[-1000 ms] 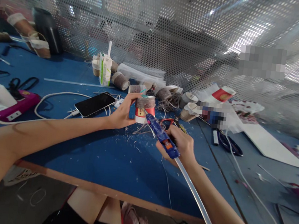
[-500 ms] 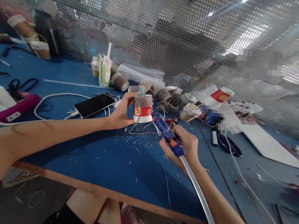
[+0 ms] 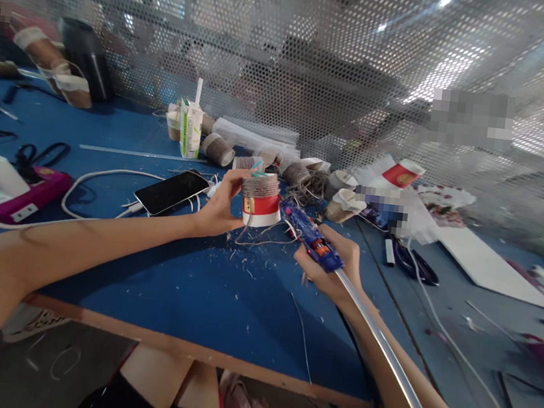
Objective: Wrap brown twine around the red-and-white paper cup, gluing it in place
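My left hand [image 3: 221, 203] grips an upside-down red and white paper cup [image 3: 260, 204] whose upper half is wound with brown twine, lifted a little above the blue table [image 3: 185, 279]. My right hand [image 3: 332, 263] is wrapped round a blue glue gun [image 3: 311, 237] with a long clear glue stick [image 3: 386, 361] trailing back along my forearm. The gun's nozzle points at the cup's lower right side, very near it. Loose twine hangs from the cup onto the table.
A phone [image 3: 171, 190] on a white cable lies left of the cup. Behind are a drink carton [image 3: 190, 126], twine-wrapped cups [image 3: 219, 149], loose twine [image 3: 304, 181] and a red paper cup [image 3: 400, 174]. A pink glue gun [image 3: 18, 191] lies far left, scissors [image 3: 413, 259] right. A perforated metal screen backs the table.
My left hand has raised and turned the cup slightly. My right hand has shifted right and swung the glue gun flatter, with its nozzle drawn a little off the cup.
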Tool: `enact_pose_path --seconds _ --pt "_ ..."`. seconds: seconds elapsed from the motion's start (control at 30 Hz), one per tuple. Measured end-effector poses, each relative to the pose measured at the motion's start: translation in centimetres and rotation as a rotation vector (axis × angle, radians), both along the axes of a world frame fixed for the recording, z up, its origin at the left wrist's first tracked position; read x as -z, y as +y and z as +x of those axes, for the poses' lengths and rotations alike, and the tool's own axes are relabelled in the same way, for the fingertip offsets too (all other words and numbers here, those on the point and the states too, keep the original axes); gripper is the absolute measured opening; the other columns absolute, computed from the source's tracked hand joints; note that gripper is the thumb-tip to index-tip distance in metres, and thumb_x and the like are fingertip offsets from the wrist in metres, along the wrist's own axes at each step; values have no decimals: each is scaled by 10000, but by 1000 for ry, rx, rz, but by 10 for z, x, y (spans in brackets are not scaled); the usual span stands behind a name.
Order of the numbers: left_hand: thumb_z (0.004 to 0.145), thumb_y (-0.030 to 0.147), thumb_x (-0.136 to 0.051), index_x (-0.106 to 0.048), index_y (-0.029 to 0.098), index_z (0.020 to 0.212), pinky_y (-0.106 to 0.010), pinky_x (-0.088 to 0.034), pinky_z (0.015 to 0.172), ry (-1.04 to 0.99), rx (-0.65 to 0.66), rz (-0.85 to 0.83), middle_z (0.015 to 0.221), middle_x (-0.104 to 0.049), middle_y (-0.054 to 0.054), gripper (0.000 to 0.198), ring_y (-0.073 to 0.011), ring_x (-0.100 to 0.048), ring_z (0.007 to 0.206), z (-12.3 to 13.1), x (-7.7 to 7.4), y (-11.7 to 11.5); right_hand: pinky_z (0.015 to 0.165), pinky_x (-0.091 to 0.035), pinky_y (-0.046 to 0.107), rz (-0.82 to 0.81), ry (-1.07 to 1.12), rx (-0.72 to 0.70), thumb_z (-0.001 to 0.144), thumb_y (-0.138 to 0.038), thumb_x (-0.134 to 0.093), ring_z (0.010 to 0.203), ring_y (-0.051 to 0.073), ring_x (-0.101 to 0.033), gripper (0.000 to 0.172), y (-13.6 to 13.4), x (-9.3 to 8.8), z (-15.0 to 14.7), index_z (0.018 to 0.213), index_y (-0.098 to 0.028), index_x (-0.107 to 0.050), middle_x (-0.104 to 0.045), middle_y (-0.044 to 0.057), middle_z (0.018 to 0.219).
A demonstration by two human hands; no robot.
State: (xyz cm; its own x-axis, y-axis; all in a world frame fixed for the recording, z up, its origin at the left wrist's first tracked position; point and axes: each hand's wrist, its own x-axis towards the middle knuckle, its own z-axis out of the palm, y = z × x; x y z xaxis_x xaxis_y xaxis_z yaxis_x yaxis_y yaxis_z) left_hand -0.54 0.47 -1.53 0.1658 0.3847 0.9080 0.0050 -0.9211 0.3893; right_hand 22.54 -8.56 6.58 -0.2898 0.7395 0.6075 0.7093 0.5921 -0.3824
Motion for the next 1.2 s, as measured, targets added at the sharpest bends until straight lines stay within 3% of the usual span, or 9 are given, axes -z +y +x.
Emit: enact_pose_path --seconds 0.17,0.37,0.5,0.6,0.67,0.8,0.93,1.03,1.2 --pt "724 399 -835 -288 276 1347 -502 -447 1142 -1 -14 -13 1360 -412 -140 838 -303 -481 1364 -1 0 0 493 -337 252 52 -156 18 681 -266 -620 500 107 -407 219 21 3 12 656 -235 -405 -454 -43 578" --pt "748 403 -797 -303 260 1369 -503 -490 1091 8 -58 -10 1310 -418 -129 806 -284 -516 1259 -1 -1 -2 604 -440 329 -26 -526 200 658 -363 -728 748 231 -571 333 49 7 49 854 -232 -493 -549 56 886" --pt "730 396 -798 -325 262 1388 -527 -505 1052 -1 -140 -12 1303 -403 -124 821 -311 -458 1273 -2 -1 -2 892 -473 534 -57 -371 118 641 -421 -767 1088 376 -549 565 45 3 51 1076 -207 -476 -533 154 1126" --pt "734 454 -793 -300 269 1407 -526 -481 1067 0 -139 7 1308 -393 -124 855 -318 -438 1285 -3 -2 -1 978 -454 534 -17 -68 -46 770 -363 -672 1129 321 -567 416 31 4 28 1057 -232 -401 -541 156 1197" --pt "742 518 -773 -277 267 1414 -511 -477 1063 10 -151 28 1320 -374 -124 872 -316 -425 1292 -3 -2 -1 929 -491 513 -68 95 -132 834 -378 -622 1075 285 -602 328 19 10 7 979 -253 -355 -576 141 1146" --pt "738 590 -754 -245 252 1414 -477 -484 1044 1 -236 42 1295 -359 -117 911 -295 -432 1264 -3 -1 -1 887 -535 484 -466 164 -446 881 -491 -582 1064 257 -635 329 2 23 -27 904 -264 -345 -659 126 1125" --pt "735 582 -756 -250 250 1407 -472 -488 1051 2 -211 15 1295 -369 -116 904 -293 -431 1277 -2 2 1 799 -566 423 -688 376 -611 864 -458 -657 808 186 -690 396 -5 20 -33 817 -263 -315 -656 1 817" --pt "730 514 -776 -269 258 1404 -493 -487 1073 31 -120 -32 1309 -379 -121 882 -298 -450 1280 -4 2 2 677 -564 362 -649 551 -571 845 -355 -706 512 108 -578 388 -5 8 -28 770 -254 -339 -560 -81 612" --pt "706 423 -793 -325 253 1381 -519 -484 1096 107 46 -110 1326 -405 -138 839 -323 -476 1301 -6 0 -1 531 -498 301 -440 761 -455 824 -320 -709 414 91 -455 376 5 -8 -16 727 -253 -352 -460 -107 520"
